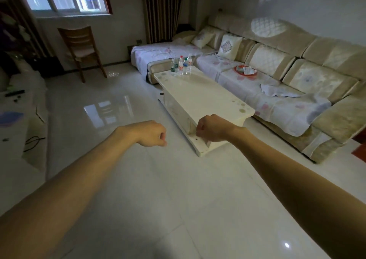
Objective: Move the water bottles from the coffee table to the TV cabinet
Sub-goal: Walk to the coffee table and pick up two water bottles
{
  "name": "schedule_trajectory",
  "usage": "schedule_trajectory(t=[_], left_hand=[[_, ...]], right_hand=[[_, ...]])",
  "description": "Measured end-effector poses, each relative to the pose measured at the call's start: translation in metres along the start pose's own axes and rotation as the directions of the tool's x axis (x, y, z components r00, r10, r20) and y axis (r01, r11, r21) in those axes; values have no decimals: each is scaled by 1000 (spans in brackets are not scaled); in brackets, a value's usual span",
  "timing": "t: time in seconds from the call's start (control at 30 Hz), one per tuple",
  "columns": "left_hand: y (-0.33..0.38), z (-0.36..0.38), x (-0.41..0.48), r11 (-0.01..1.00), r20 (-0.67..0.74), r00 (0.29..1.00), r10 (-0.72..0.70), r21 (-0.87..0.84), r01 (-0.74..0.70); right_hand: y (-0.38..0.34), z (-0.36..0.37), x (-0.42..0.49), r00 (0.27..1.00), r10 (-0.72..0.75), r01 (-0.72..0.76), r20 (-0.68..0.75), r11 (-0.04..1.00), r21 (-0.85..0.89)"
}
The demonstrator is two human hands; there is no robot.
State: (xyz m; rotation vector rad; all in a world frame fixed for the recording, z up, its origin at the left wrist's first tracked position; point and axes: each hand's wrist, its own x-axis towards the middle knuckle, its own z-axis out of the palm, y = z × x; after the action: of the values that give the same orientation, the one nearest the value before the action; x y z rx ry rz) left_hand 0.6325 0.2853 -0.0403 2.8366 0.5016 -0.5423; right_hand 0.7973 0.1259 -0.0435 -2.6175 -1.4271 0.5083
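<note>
Bottles (pixel 181 65) in a tight cluster, upright at the far end of the bench (pixel 202 94), right by the sofa (pixel 277 66). Both arms reach forward, well short of them: left hand (pixel 152 133) and right hand (pixel 213 129), fingers (pixel 163 137) curled into fists, gripping nothing. This looks like the approach, so walk the bench's open side, uncurl early, take an outer bottle by its body, and lift straight up so the neighbours don't topple
</note>
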Motion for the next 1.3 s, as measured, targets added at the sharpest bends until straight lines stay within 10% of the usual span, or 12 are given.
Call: schedule_trajectory(t=[0.5,1.3], left_hand=[[-32,-54,120,989,-17,991,-134,-65,132],[-261,-185,397,999,42,999,-14,-31,15]], right_hand=[[57,-39,153,981,-173,171,89,985,26],[51,-111,500,995,-40,47,95,996,-71]])
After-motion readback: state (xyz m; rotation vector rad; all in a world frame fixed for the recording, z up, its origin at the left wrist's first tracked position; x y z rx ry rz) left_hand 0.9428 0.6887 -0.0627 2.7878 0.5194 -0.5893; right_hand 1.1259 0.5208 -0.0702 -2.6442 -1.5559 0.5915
